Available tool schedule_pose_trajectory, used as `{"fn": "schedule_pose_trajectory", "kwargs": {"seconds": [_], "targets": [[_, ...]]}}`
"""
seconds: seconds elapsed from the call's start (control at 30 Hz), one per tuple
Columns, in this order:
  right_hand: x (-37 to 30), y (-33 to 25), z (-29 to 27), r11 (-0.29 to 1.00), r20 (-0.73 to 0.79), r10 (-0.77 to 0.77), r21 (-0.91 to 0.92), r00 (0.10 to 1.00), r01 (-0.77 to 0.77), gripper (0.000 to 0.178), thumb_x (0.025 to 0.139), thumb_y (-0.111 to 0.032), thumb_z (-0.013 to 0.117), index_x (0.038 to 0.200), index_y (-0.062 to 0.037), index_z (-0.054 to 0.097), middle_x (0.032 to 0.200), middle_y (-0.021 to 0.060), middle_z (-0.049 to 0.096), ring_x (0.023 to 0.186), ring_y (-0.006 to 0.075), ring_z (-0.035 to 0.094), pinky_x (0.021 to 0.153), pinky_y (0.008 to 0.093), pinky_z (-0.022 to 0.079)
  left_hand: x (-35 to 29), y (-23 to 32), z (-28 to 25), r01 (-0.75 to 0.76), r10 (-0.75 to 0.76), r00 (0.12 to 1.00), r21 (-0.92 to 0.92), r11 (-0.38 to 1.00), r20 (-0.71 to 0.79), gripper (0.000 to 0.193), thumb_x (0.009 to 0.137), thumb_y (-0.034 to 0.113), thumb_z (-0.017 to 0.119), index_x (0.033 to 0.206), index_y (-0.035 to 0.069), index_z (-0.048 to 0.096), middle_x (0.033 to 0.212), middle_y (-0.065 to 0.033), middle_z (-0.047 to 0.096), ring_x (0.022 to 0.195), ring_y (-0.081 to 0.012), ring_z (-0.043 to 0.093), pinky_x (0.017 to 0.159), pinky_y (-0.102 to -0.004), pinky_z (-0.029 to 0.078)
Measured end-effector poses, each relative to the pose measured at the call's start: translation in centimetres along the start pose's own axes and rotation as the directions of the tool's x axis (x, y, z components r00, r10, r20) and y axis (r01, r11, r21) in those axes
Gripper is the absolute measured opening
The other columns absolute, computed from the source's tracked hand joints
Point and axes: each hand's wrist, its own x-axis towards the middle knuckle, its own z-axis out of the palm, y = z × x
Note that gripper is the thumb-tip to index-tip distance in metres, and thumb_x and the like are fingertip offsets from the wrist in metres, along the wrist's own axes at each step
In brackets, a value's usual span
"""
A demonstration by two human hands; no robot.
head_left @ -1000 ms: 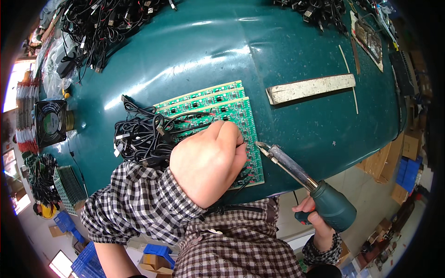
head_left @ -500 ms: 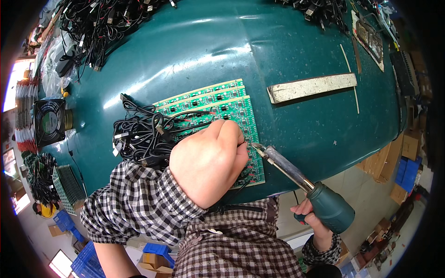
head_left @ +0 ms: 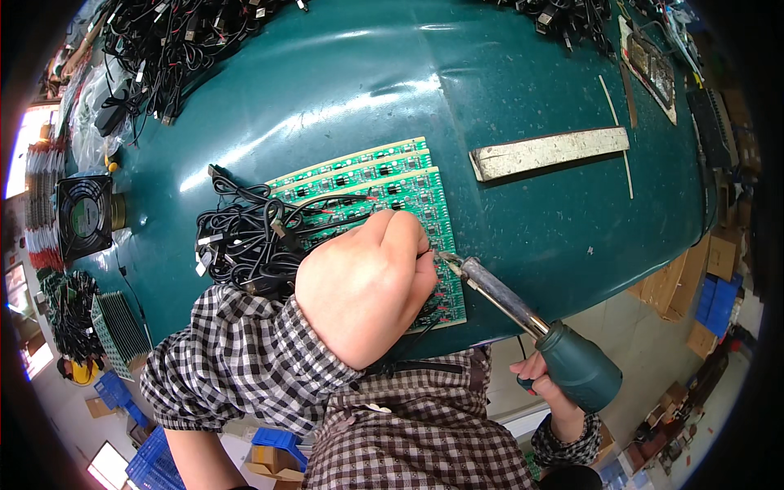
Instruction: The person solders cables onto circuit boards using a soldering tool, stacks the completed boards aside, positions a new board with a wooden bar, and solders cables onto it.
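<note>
My left hand (head_left: 367,282) is closed in a pinch over the green circuit boards (head_left: 445,212), knuckles up. What its fingertips hold is hidden behind them. Bundled black cables (head_left: 245,237) lie on the boards left of this hand, some with ends on the boards. My right hand (head_left: 551,384) grips a soldering iron (head_left: 580,367) by its thick dark-green handle. The iron's metal barrel points up and left. Its tip is at the boards' right part, just beside the left fingertips; whether it touches a board I cannot tell.
A pale metal bar (head_left: 551,153) lies on the green table mat (head_left: 523,73) to the right. Piles of black cables (head_left: 184,49) fill the far left. A small black fan (head_left: 86,216) stands at the left edge, near a stack of boards (head_left: 122,331).
The soldering iron has shifted very slightly left, its tip a little nearer my left fingertips. My left hand stays nearly still in its pinch.
</note>
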Motion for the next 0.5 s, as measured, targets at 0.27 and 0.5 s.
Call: {"fn": "schedule_pose_trajectory", "kwargs": {"seconds": [0.27,0.5], "targets": [[-0.5,-0.4,0.4,0.959,-0.095,0.05,0.283,0.994,-0.021,0.047,0.072,-0.004,0.081,0.108,0.0087,0.054,0.077,0.0127,0.068,0.075,0.0208,0.069,0.078,0.042,0.059,0.0,-0.1,0.1,-0.011,0.011,1.0,0.005,1.0,0.005,0.015,0.078,0.007,0.069,0.083,0.006,0.055,0.074,-0.008,0.061,0.062,-0.0247,0.064,0.053,-0.0336,0.049],[-0.4,0.1,-0.4,0.981,-0.057,-0.022,0.19,0.998,0.033,0.046,0.075,-0.012,0.082,0.107,0.009,0.056,0.081,0.0139,0.069,0.076,0.0208,0.069,0.08,0.042,0.06,0.0,-0.1,0.0,-0.003,0.003,1.0,0.003,1.0,0.012,0.015,0.078,0.007,0.069,0.084,0.006,0.055,0.075,-0.0077,0.061,0.062,-0.0238,0.064,0.053,-0.0329,0.049]]}}
